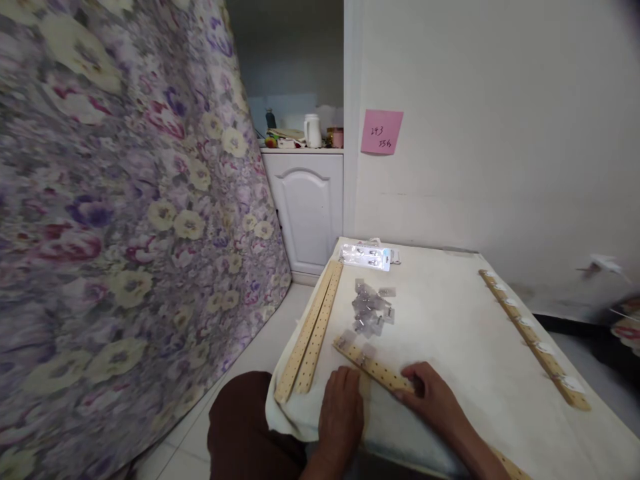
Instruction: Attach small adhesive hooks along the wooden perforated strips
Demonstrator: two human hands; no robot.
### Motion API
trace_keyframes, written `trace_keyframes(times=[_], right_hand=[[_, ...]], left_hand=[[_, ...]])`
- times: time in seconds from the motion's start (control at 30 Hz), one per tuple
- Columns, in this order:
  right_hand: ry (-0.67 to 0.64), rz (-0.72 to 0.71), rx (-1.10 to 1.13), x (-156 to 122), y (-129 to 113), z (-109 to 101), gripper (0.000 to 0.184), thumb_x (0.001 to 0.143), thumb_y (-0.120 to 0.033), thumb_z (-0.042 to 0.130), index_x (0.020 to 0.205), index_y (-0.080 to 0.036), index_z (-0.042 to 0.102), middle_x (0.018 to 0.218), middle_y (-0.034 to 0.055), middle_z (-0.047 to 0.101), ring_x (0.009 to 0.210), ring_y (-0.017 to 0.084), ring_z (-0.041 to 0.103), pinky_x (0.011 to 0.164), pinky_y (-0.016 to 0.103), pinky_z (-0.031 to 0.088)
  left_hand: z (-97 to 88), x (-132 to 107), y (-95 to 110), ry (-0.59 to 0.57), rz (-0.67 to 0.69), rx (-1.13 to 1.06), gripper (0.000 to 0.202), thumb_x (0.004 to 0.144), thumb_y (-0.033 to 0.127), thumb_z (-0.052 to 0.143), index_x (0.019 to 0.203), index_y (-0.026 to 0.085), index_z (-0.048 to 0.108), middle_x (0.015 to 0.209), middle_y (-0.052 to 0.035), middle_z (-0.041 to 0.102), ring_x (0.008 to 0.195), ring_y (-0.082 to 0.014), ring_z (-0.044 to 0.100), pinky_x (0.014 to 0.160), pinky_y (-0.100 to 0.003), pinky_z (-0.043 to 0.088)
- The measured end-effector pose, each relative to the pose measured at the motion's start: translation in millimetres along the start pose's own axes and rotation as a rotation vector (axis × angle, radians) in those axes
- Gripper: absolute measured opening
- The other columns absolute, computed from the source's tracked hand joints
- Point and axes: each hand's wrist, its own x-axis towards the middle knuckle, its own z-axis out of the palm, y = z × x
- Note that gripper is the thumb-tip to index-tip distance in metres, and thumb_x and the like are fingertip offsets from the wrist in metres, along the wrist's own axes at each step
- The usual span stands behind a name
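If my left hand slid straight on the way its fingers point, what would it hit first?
Probably the left end of the pale yellow wooden strip with small holes, just past the fingertips of your left hand, though one view leaves their heights uncertain.

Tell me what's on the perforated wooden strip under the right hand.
On the strip: two clear squares with metal parts, near the far end. The right hand covers another stretch; anything beneath is hidden.

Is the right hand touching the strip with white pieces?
Apart: the head view plainly shows pale cloth between the right hand and that strip.
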Motion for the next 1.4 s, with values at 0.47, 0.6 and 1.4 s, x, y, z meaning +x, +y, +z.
trace_keyframes(times=[0.47,0.6,1.4], right_hand=[[0.038,0.01,-0.099,-12,-26,11,0.009,0.07,-0.028,0.057,0.077,-0.022,0.056,0.083,0.0023,0.059,0.081,0.02,0.056,0.071,0.029,0.041],[0.059,0.014,-0.111,-8,-30,18,0.009,0.07,-0.028,0.057,0.076,-0.022,0.056,0.083,0.0028,0.059,0.081,0.02,0.056,0.072,0.029,0.041],[0.186,0.012,-0.093,120,-31,24,0.017,0.08,-0.023,0.044,0.085,-0.022,0.06,0.081,0.0005,0.063,0.075,0.016,0.057,0.067,0.025,0.038]], left_hand=[[-0.8,1,2,-0.031,-0.021,-0.001,0.035,0.073,-0.001,0.039,0.096,0.019,0.056,0.096,-0.0051,0.054,0.095,-0.0209,0.048,0.091,-0.037,0.041],[1.3,1,0,-0.037,-0.025,0.011,0.036,0.073,-0.001,0.04,0.097,0.019,0.057,0.099,-0.0051,0.055,0.096,-0.0208,0.049,0.092,-0.036,0.04],[12.8,6,-6,-0.053,-0.052,-0.024,0.036,0.077,-0.002,0.038,0.095,0.021,0.06,0.099,-0.0045,0.057,0.095,-0.0212,0.048,0.09,-0.036,0.037]])
